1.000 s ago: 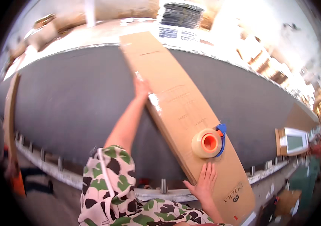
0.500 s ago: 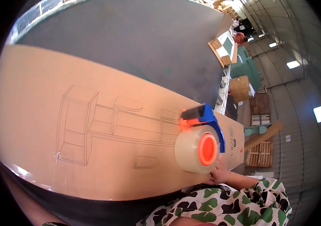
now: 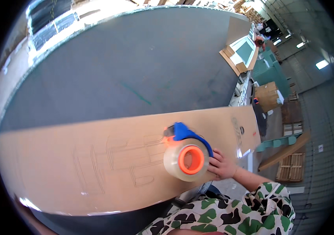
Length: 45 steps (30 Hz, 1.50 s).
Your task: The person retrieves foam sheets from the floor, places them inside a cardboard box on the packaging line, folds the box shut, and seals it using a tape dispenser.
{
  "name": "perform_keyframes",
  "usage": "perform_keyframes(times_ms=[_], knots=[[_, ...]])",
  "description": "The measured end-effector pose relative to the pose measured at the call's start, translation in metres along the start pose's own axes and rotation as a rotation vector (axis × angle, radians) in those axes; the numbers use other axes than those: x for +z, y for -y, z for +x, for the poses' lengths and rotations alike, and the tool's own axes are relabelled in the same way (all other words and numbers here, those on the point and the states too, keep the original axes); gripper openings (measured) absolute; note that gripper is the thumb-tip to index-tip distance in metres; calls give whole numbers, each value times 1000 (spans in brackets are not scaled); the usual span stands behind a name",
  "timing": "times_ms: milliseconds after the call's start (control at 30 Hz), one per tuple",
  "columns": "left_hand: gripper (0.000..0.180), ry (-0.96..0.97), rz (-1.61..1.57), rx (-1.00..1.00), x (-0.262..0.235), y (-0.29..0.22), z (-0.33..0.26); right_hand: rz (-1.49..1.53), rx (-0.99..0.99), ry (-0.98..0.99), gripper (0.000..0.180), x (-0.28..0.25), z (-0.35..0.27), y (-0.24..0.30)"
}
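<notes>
A long brown carton with line drawings of furniture printed on its top lies across the near part of the dark table. On it a tape dispenser with a blue frame, orange parts and a wide roll of clear tape lies on its side. Beside the roll, my right hand rests with fingers stretched over the carton, their tips close against the blue frame. My left hand is at the carton's lower left corner, dark and mostly hidden. Clear film or tape shines along the carton's near edge.
A dark grey tabletop stretches beyond the carton. An opened box with white and green contents stands at its far right. Right of the table are a brown box, green pieces, a plank and wooden pallets.
The view has shifted, and the carton now lies more level in it. My right hand has come from beneath the roll to its right side. The left arm shows lower and less.
</notes>
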<state>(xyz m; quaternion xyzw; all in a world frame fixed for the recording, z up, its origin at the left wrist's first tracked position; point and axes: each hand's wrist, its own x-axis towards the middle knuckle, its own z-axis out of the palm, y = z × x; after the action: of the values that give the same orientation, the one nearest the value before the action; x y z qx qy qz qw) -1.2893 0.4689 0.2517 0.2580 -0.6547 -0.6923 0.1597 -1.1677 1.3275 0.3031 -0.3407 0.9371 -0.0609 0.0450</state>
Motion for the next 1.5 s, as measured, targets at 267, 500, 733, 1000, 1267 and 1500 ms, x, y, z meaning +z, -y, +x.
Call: perform_keyframes(times_ms=[267, 500, 733, 1000, 1267, 1500], knots=[[65, -550, -5, -19, -32, 48, -410, -129, -197, 140, 90, -47, 13, -110], [54, -827, -210, -101, -51, 132, -734, -255, -124, -127, 90, -70, 42, -208], [51, -876, -320, -422, 109, 152, -914, 336, 135, -420, 70, -51, 133, -254], [38, -516, 450, -406, 131, 64, -911, 251, 226, -254, 49, -68, 147, -110], [46, -384, 1418, 414, 35, 103, -788, 535, 290, -687, 62, -8, 56, 22], [31, -336, 179, 203, -13, 146, -754, 411, -5, -679, 55, 100, -177, 269]])
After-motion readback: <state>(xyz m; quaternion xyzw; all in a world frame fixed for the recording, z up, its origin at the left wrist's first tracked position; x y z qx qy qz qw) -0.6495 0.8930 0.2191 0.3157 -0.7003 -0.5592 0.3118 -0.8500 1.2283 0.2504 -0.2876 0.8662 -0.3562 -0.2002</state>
